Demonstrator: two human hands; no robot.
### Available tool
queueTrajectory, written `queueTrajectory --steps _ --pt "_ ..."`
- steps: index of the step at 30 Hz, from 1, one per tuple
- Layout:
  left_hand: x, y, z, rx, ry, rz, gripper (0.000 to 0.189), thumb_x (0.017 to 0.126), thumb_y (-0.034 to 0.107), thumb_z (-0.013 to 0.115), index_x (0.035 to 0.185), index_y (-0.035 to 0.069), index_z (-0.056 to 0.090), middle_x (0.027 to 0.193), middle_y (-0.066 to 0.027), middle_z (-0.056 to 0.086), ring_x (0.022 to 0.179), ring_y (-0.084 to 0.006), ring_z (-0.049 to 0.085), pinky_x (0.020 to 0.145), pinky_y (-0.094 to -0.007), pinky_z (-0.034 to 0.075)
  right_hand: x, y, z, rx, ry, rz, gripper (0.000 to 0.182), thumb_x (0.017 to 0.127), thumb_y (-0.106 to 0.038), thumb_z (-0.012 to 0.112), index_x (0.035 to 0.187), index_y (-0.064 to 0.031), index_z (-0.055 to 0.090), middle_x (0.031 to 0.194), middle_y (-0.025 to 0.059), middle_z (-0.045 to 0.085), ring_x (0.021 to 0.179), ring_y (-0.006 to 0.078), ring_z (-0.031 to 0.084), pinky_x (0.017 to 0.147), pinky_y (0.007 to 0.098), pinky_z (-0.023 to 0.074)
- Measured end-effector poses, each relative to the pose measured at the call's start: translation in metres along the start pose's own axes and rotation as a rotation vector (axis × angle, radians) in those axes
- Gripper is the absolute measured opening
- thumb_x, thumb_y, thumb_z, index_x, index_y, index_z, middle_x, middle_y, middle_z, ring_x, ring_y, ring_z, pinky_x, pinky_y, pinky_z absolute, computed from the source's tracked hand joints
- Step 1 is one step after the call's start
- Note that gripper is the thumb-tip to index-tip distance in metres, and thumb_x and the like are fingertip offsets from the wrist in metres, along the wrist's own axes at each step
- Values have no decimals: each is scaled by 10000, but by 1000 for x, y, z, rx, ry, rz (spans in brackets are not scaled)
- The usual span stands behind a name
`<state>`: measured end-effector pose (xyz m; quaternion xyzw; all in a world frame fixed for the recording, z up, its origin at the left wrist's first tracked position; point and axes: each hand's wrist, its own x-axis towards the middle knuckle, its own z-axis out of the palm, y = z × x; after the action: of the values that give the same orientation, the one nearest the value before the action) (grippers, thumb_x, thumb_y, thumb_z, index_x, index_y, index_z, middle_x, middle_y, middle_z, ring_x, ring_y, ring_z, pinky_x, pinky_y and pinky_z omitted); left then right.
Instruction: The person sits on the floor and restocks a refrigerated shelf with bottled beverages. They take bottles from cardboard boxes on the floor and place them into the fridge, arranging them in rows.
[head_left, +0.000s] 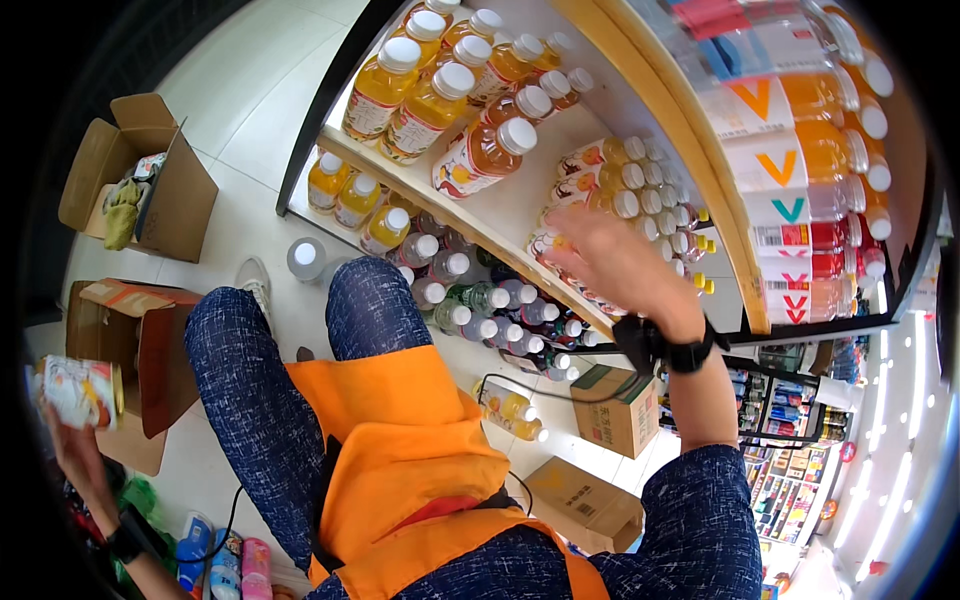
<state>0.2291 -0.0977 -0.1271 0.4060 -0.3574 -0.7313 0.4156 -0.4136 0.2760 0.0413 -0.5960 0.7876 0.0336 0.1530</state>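
Note:
My left hand (79, 457), at the far left, grips a white printed can (82, 390) with a gold-coloured rim. That can is near the open cardboard box (131, 345) on the floor. On the other side, my right hand (619, 259) is over the shelf, motion-blurred, fingers apart with no object seen between them. It partly hides a row of bottles with fruit-printed labels (581, 187) and white caps. Left of this row, an orange-brown drink bottle (484, 157) stands at the front of the shelf board (480, 217), beside yellow tea bottles (424, 112).
Bottles (480, 300) crowd the floor level below the shelf. A second open box (172, 195) holds cloth. Yellow bottles (510, 409) lie near two cartons (619, 412) on the right. A black cable (555, 394) runs by my apron (405, 435). Blue and pink bottles (225, 562) are at lower left.

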Motion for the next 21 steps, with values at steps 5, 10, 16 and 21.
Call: queueTrajectory --steps 5,10,16,21 --pt "-78 30 167 32 -551 -272 692 947 436 493 1444 -6 304 1245 -156 554 1062 -227 610 949 -330 484 -22 -117 -16 655 -65 -103 557 892 -276 676 1377 -101 465 896 93 634 758 154 617 668 283 500" --pt "-142 -18 332 641 -814 -123 843 649 195 843 1347 23 402 1086 -154 621 955 -219 650 861 -293 514 -37 -167 -26 1007 -218 -159 621 864 -358 717 1352 -100 433 846 62 595 685 75 569 569 229 450" --pt "-164 -48 395 617 -1034 -83 836 686 248 851 1346 34 384 1074 -157 630 966 -194 632 831 -317 511 -59 -162 -9 1222 -274 230 315 934 -363 618 1082 -95 546 816 42 604 574 96 572 468 222 455" --pt "-136 -79 390 441 -1237 -526 612 924 453 595 1290 -17 455 1034 -111 641 923 -108 631 777 -248 534 -70 -130 -25 1115 55 244 306 968 -344 549 1025 -47 599 902 12 611 762 61 588 622 199 485"
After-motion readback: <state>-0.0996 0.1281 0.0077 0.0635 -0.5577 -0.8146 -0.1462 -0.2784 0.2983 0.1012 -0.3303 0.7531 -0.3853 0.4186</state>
